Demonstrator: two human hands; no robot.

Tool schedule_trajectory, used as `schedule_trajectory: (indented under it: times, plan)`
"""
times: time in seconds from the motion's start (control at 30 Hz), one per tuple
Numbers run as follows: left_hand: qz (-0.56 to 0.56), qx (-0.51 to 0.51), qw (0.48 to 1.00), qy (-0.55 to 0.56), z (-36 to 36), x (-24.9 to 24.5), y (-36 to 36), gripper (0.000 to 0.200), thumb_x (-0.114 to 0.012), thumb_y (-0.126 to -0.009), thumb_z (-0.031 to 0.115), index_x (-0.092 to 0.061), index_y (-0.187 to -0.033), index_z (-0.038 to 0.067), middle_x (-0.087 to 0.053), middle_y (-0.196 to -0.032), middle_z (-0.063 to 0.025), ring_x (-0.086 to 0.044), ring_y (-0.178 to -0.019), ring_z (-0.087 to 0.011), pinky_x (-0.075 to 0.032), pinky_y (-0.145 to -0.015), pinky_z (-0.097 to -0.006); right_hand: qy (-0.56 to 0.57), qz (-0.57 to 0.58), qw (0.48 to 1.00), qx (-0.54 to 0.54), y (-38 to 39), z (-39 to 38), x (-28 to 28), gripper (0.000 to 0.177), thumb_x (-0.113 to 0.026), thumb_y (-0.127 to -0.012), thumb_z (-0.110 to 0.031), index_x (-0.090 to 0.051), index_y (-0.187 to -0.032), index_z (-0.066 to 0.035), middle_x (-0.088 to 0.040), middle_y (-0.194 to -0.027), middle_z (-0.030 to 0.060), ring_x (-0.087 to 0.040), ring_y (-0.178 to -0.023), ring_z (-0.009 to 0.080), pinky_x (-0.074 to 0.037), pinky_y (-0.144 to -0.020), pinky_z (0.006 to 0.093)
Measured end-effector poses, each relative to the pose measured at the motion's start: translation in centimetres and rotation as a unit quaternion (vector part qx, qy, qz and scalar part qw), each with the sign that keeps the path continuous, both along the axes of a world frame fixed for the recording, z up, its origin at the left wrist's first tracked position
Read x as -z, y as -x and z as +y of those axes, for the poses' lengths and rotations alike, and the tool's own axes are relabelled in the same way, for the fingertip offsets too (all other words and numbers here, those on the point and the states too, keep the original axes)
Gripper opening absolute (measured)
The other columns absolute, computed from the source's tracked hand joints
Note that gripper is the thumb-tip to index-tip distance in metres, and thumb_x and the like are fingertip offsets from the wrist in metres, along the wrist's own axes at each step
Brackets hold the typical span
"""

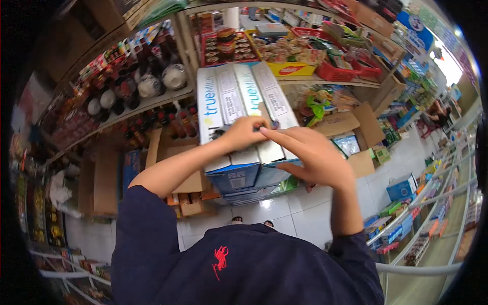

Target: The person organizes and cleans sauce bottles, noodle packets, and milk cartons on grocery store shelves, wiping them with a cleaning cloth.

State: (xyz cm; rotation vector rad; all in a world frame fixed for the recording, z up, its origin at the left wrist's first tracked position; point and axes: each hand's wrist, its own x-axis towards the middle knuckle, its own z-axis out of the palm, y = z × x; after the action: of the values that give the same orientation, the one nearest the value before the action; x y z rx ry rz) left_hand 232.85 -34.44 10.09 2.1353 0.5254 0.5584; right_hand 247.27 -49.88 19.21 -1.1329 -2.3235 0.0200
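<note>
Two white-and-blue milk cartons lie side by side on top of a stack in front of me, the left carton [217,96] and the right carton [256,86], both printed with the milk brand name. A black handle [217,133] shows on the left carton. My left hand [248,133] rests over the cartons with its fingers curled closed, and a small dark piece shows at its fingertips; I cannot tell what it is. My right hand [315,155] is over the near right corner of the right carton, its fingers stretched out towards my left hand and its thumb apart.
Behind the stack, a shelf holds a yellow box [290,69] of packets and a red basket [338,72]. Bottles [173,76] line the left shelf. Open cardboard boxes [107,178] stand at the left and right. A wire rack [422,223] of small boxes stands on the right.
</note>
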Motion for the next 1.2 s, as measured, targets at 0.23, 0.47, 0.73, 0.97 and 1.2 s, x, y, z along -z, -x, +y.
schedule_trajectory:
  times: [0.23,0.47,0.73,0.97,1.2]
  plan:
    - [-0.052,0.056,0.997,-0.032,-6.5,-0.1,2.2,0.024,-0.061,-0.069,0.024,-0.061,-0.081,0.003,-0.062,-0.078,-0.0102,-0.059,-0.075,-0.0217,-0.043,-0.071,-0.0292,-0.039,0.047,0.997,-0.051,6.0,-9.0,-10.1,0.015,-0.061,-0.060,-0.005,-0.063,-0.074,-0.012,-0.057,-0.074,0.0037,-0.053,-0.057,0.0166,-0.048,-0.056,0.0284]
    - [-0.189,-0.103,0.960,0.180,-8.3,-2.0,4.9,0.019,-0.060,-0.076,0.016,-0.058,-0.087,0.001,-0.059,-0.082,-0.0050,-0.054,-0.074,-0.0103,-0.043,-0.069,-0.0250,-0.002,-0.042,0.957,-0.287,7.8,-5.5,-10.1,0.024,-0.066,-0.048,-0.017,-0.061,-0.070,-0.012,-0.056,-0.071,0.0039,-0.053,-0.057,0.0138,-0.046,-0.052,0.0259]
    - [-0.194,-0.165,0.937,0.238,-10.8,-4.2,7.7,0.022,-0.059,-0.079,0.015,-0.053,-0.096,0.003,-0.054,-0.092,-0.0018,-0.049,-0.084,-0.0070,-0.040,-0.075,-0.0213,-0.291,0.060,0.912,-0.283,6.7,-6.5,-6.7,0.021,-0.060,-0.056,-0.010,-0.052,-0.075,-0.014,-0.052,-0.069,0.0036,-0.043,-0.052,0.0159,-0.044,-0.048,0.0273]
    - [-0.422,-0.172,0.808,0.375,-11.6,-2.3,3.3,0.039,-0.049,-0.085,0.017,-0.033,-0.119,0.007,-0.048,-0.109,-0.0092,-0.052,-0.091,-0.0135,-0.042,-0.083,-0.0277,0.054,0.032,0.996,-0.070,1.7,-3.8,-5.3,0.053,-0.074,-0.051,-0.039,-0.061,-0.089,-0.005,-0.051,-0.109,0.0187,-0.057,-0.090,0.0300,-0.047,-0.070,0.0367]
    - [-0.315,-0.128,0.919,0.200,-9.4,2.1,-1.0,0.058,-0.046,-0.087,0.033,-0.025,-0.132,0.003,-0.033,-0.131,-0.0112,-0.030,-0.123,-0.0220,-0.023,-0.101,-0.0313,0.049,0.194,0.980,-0.011,-1.6,5.4,8.4,0.057,-0.067,-0.059,-0.009,-0.048,-0.113,-0.010,-0.046,-0.109,0.0159,-0.050,-0.097,0.0355,-0.043,-0.080,0.0362]
